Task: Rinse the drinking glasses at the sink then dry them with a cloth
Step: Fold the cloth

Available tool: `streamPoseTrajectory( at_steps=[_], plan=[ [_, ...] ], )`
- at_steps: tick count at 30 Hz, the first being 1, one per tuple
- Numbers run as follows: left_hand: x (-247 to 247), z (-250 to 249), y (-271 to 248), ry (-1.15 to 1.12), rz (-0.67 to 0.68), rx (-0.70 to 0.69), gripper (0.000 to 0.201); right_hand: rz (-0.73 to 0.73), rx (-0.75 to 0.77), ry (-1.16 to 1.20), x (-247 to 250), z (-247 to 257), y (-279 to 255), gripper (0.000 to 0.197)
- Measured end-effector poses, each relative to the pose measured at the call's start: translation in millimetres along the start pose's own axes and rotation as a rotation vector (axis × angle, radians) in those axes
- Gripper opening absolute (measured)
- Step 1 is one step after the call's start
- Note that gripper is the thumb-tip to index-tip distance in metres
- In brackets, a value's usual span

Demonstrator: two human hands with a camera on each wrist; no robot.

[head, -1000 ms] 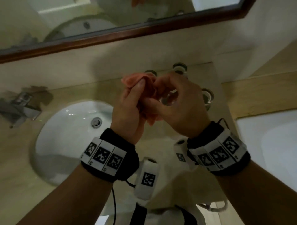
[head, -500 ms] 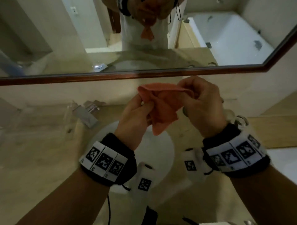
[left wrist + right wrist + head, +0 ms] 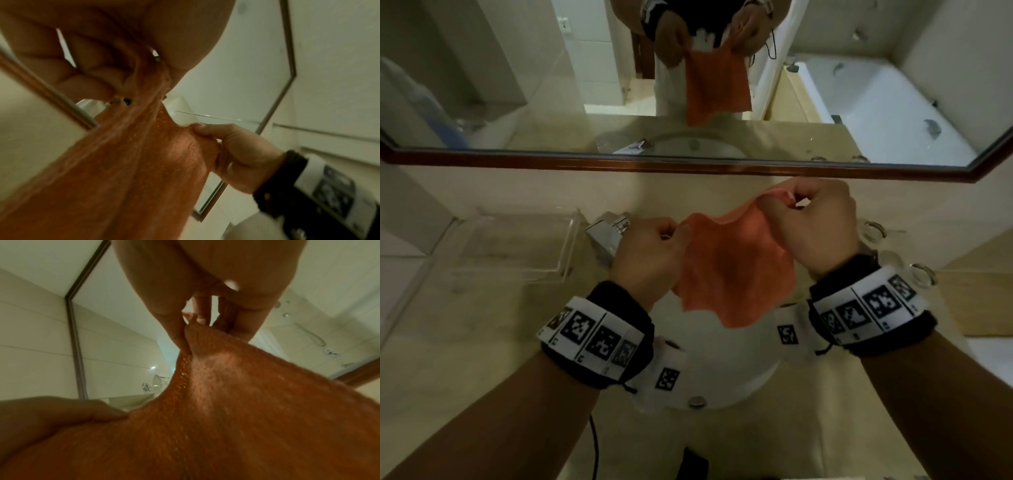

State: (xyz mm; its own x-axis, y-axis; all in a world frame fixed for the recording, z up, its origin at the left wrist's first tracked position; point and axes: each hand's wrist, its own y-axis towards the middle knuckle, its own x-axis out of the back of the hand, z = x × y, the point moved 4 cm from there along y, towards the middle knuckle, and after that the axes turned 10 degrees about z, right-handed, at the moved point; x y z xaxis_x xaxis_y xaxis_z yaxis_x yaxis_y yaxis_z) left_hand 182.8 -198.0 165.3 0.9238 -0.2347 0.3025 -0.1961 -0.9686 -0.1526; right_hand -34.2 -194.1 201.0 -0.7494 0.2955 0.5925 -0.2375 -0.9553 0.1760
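Mirror (image 3: pixel 517 85): cloth (image 3: pixel 736 267) front, both grips.

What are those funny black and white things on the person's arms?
Each wrist wears a black band wrapped with a white strip of square black-and-white code patterns. Under each wrist hangs a small white camera block with one more code square. A thin black cable trails from the left one. Both forearms are bare, with no sleeves.
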Motion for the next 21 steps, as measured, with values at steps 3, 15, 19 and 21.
streamPoseTrajectory(
  at_steps=[3, 15, 19, 21],
  plan=[
    [-2.2, 5.0, -3.7, -0.155, 0.005, 0.098, 0.039, 0.111, 0.057, 0.007, -16.0, 14.0, -7.6, 0.011],
    [-15.2, 22.5, -14.4, -0.513, -0.008, 0.302, 0.034, 0.434, 0.306, 0.029, -63.2, 17.3, -41.4, 0.018],
    [-16.3, 21.8, -18.0, -0.569, -0.013, 0.312, 0.030, 0.427, 0.362, 0.030, -56.4, 16.0, -46.6, 0.016],
    [-16.0, 20.7, -18.3, -0.574, -0.021, 0.306, 0.032, 0.446, 0.403, 0.028, -53.3, 18.4, -51.0, 0.013]
  ],
)
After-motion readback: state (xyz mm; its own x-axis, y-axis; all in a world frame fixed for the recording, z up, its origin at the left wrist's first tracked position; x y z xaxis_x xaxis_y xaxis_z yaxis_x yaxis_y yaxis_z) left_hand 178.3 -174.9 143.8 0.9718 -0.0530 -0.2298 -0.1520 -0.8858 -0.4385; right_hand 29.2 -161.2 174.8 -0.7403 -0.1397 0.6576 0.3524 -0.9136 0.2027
